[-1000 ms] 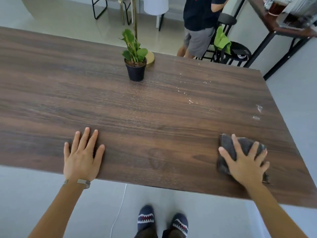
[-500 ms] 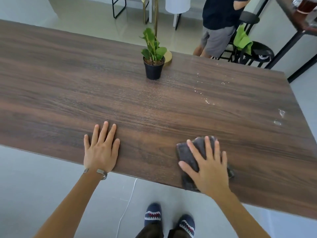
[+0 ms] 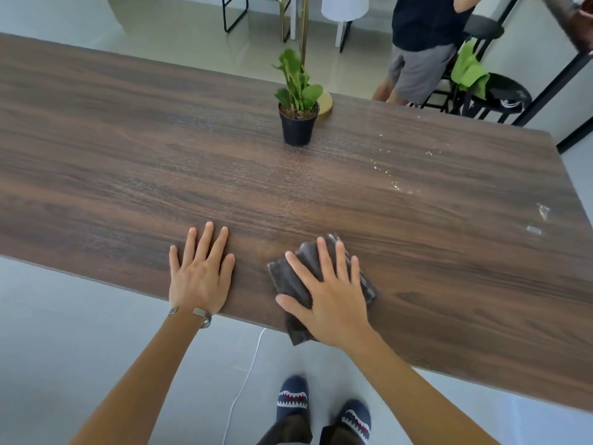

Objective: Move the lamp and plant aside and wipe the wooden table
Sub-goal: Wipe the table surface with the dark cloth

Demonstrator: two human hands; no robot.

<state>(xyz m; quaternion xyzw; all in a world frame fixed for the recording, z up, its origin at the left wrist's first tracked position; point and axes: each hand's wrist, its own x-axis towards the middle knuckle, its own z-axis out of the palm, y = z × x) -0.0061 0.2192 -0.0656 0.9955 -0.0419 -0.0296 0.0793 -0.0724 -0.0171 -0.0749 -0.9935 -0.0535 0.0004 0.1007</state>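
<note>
A long wooden desk (image 3: 128, 162) fills most of the view, its dark grain running left to right, over a pale floor (image 3: 64, 332). Beyond its far edge a second person (image 3: 423, 43) stands (only the dark top and grey shorts show), next to a black stool (image 3: 500, 94) with a green cloth (image 3: 468, 72) draped over it.

At the far edge stands the lamp (image 3: 324, 102): a round gold base on the desk and a thin gold pole rising out of view. Touching or just in front of that base is the plant (image 3: 298, 104), upright in a small black pot, well apart from both hands.

The left hand (image 3: 200, 274) lies flat on the desk near the front edge, fingers straight and spread, holding nothing; a metal bracelet (image 3: 200, 314) circles the wrist. The right hand (image 3: 330, 297) is just beside it, palm down with straight fingers pressing a dark grey rag (image 3: 288, 277) onto the desk; the rag's near corner hangs over the front edge.

Small wet specks (image 3: 394, 184) glint on the right part of the desk, with two larger drops (image 3: 539, 220) near its right edge. Below the desk are two shark-print slippers (image 3: 292, 396) and a white cord (image 3: 247, 377) on the floor.
</note>
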